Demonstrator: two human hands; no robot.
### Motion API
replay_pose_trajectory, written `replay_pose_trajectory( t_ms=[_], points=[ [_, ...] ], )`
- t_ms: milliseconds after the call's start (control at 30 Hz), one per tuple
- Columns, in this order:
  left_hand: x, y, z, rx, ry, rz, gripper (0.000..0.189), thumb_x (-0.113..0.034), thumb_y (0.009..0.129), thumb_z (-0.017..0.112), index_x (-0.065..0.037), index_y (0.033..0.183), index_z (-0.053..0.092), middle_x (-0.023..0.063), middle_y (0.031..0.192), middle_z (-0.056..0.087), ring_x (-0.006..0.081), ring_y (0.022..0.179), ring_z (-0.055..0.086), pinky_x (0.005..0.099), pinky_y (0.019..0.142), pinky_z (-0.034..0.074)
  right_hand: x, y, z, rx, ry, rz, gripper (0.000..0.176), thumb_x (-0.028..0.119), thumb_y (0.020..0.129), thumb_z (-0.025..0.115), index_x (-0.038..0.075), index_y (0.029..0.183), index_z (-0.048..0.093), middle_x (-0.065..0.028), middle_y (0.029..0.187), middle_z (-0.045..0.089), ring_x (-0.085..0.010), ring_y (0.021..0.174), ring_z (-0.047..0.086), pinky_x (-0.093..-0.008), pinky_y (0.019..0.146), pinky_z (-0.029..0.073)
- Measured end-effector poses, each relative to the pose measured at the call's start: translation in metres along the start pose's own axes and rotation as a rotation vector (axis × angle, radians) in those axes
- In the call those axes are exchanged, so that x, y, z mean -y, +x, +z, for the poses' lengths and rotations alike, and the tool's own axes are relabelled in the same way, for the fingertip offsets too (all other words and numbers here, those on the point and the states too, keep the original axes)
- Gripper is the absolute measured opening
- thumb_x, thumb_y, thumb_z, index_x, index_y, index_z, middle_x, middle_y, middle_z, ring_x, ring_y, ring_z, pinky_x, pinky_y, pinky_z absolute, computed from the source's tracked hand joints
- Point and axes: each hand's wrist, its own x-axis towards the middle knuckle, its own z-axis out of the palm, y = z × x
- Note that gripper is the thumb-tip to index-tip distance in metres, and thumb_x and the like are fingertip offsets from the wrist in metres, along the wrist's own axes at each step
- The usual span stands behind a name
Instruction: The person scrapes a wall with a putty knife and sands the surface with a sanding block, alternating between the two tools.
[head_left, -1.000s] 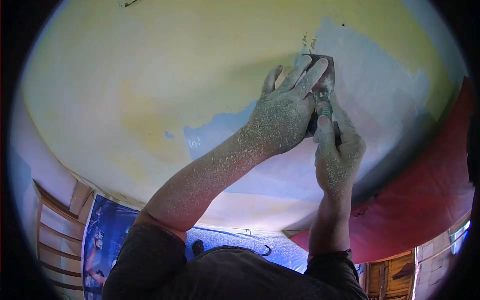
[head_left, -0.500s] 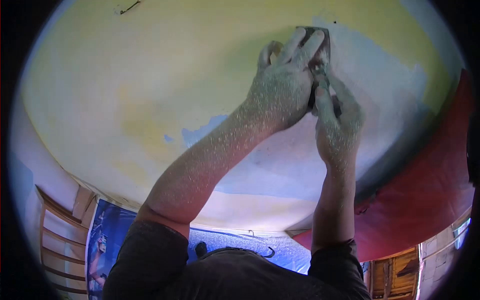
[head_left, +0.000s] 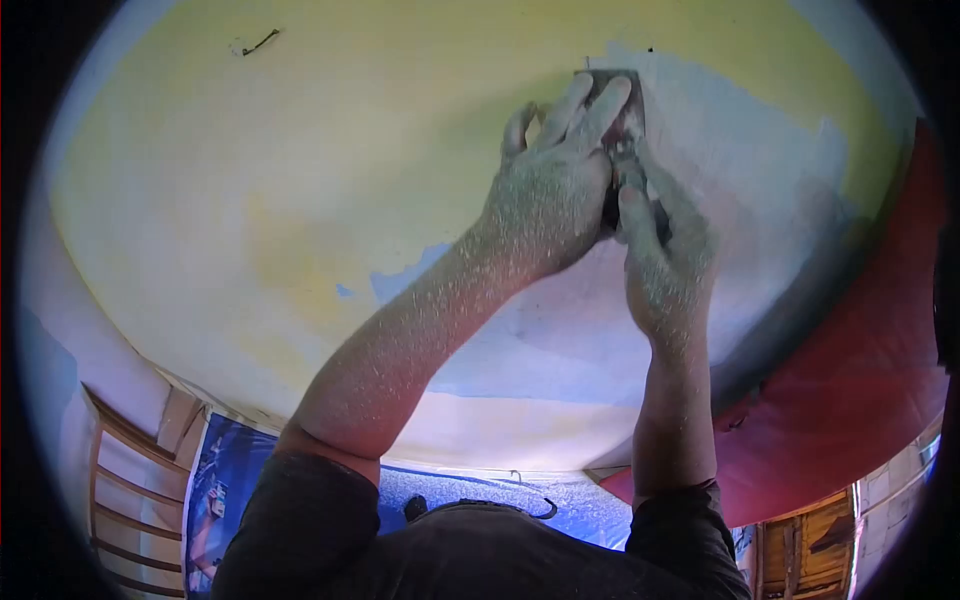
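Note:
Both of my hands, dusted with pale powder, are on a dark flat-bladed scraper-like tool (head_left: 627,105) that lies against a painted wall (head_left: 350,150) of yellow, white and pale blue patches. My left hand (head_left: 555,180) presses two outstretched fingers on the blade, with another finger raised and bent to its left. The fingers of my right hand (head_left: 668,245) are wrapped round the tool's handle, just below and to the right. Part of the handle is hidden by the hands.
A red sheet (head_left: 830,390) hangs along the right side. At the lower left are wooden slats (head_left: 135,482) and a blue printed banner (head_left: 225,480). Blue sheeting (head_left: 590,505) shows near my body. A bent dark hook (head_left: 262,41) sticks out at the upper left.
Both hands and the tool have shifted slightly left and a little down in view. The grip looks the same, and the background has also moved slightly.

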Motion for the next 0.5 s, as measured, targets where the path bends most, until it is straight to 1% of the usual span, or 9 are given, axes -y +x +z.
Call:
replay_pose_trajectory(
  t_ms=[100, 133, 167, 233, 267, 367, 400, 467, 500],
  points=[
    [-0.011, -0.03, 0.012, 0.016, -0.053, 0.003, 0.044, -0.032, 0.093, 0.085, -0.012, 0.132, 0.081, 0.0078, 0.183, 0.029, 0.0346, 0.17, 0.025, 0.0731, 0.128, 0.029, -0.008, -0.023, 0.004, -0.039, -0.017, -0.024, 0.041, 0.011, 0.112, 0.066, -0.008, 0.148, 0.068, -0.0145, 0.096, 0.079, -0.0115, 0.085, 0.066, -0.0314, 0.079, 0.057],
    [-0.008, -0.03, 0.015, -0.031, -0.079, 0.024, 0.043, -0.031, 0.094, 0.083, -0.01, 0.132, 0.08, 0.0084, 0.183, 0.029, 0.0343, 0.17, 0.025, 0.0736, 0.129, 0.029, -0.009, -0.026, 0.007, -0.057, -0.02, -0.03, 0.04, 0.011, 0.112, 0.066, -0.008, 0.148, 0.068, -0.015, 0.095, 0.079, -0.0119, 0.084, 0.066, -0.0315, 0.079, 0.057],
    [-0.004, -0.025, 0.018, -0.03, -0.048, 0.015, 0.044, -0.032, 0.095, 0.082, -0.01, 0.133, 0.08, 0.0082, 0.183, 0.029, 0.0343, 0.17, 0.025, 0.0736, 0.129, 0.029, -0.009, -0.018, 0.009, -0.057, -0.019, -0.058, 0.04, 0.01, 0.112, 0.065, -0.008, 0.148, 0.068, -0.0164, 0.096, 0.078, -0.0128, 0.084, 0.066, -0.0322, 0.08, 0.057],
    [0.003, 0.006, 0.002, -0.019, 0.009, -0.004, 0.045, -0.034, 0.095, 0.081, -0.01, 0.134, 0.079, 0.008, 0.183, 0.03, 0.0342, 0.17, 0.025, 0.0737, 0.129, 0.028, -0.005, 0.008, 0.013, -0.056, -0.016, -0.105, 0.04, 0.01, 0.111, 0.065, -0.008, 0.147, 0.069, -0.0194, 0.096, 0.078, -0.0145, 0.084, 0.068, -0.0334, 0.081, 0.058],
    [0.008, 0.019, -0.009, -0.044, 0.068, 0.023, 0.047, -0.036, 0.096, 0.079, -0.011, 0.136, 0.078, 0.0074, 0.182, 0.031, 0.0345, 0.17, 0.026, 0.0735, 0.129, 0.028, -0.002, 0.012, 0.011, -0.045, -0.024, -0.101, 0.04, 0.01, 0.111, 0.065, -0.008, 0.147, 0.069, -0.0197, 0.096, 0.078, -0.0149, 0.083, 0.067, -0.0338, 0.08, 0.058],
    [0.011, 0.021, -0.011, -0.031, 0.08, 0.024, 0.052, -0.038, 0.096, 0.079, -0.013, 0.141, 0.076, 0.008, 0.182, 0.032, 0.0346, 0.17, 0.026, 0.073, 0.13, 0.028, 0.014, 0.025, 0.004, -0.017, -0.045, -0.124, 0.041, 0.011, 0.11, 0.065, -0.008, 0.146, 0.069, -0.0207, 0.096, 0.077, -0.0163, 0.08, 0.066, -0.0349, 0.079, 0.057],
    [0.003, 0.013, -0.009, -0.002, 0.056, -0.009, 0.055, -0.039, 0.095, 0.08, -0.015, 0.145, 0.074, 0.0086, 0.182, 0.032, 0.0341, 0.17, 0.026, 0.0729, 0.13, 0.028, 0.01, 0.017, 0.003, -0.027, -0.048, -0.111, 0.04, 0.012, 0.11, 0.065, -0.008, 0.145, 0.069, -0.0195, 0.095, 0.076, -0.0163, 0.079, 0.065, -0.0351, 0.078, 0.057],
    [-0.001, -0.009, 0.006, -0.023, 0.025, 0.012, 0.058, -0.039, 0.095, 0.081, -0.017, 0.148, 0.073, 0.0085, 0.182, 0.032, 0.0339, 0.17, 0.026, 0.0728, 0.13, 0.028, -0.001, -0.006, 0.001, -0.044, -0.058, -0.089, 0.039, 0.013, 0.11, 0.065, -0.006, 0.144, 0.07, -0.0171, 0.091, 0.075, -0.0162, 0.077, 0.063, -0.0353, 0.075, 0.055],
    [-0.003, -0.011, 0.006, -0.037, 0.012, 0.022, 0.059, -0.04, 0.095, 0.081, -0.018, 0.149, 0.072, 0.0084, 0.182, 0.031, 0.0338, 0.17, 0.027, 0.0727, 0.13, 0.028, 0.0, -0.004, 0.001, -0.044, -0.026, -0.082, 0.039, 0.013, 0.111, 0.065, -0.006, 0.144, 0.07, -0.0169, 0.092, 0.075, -0.0163, 0.078, 0.063, -0.035, 0.075, 0.055]
  ],
)
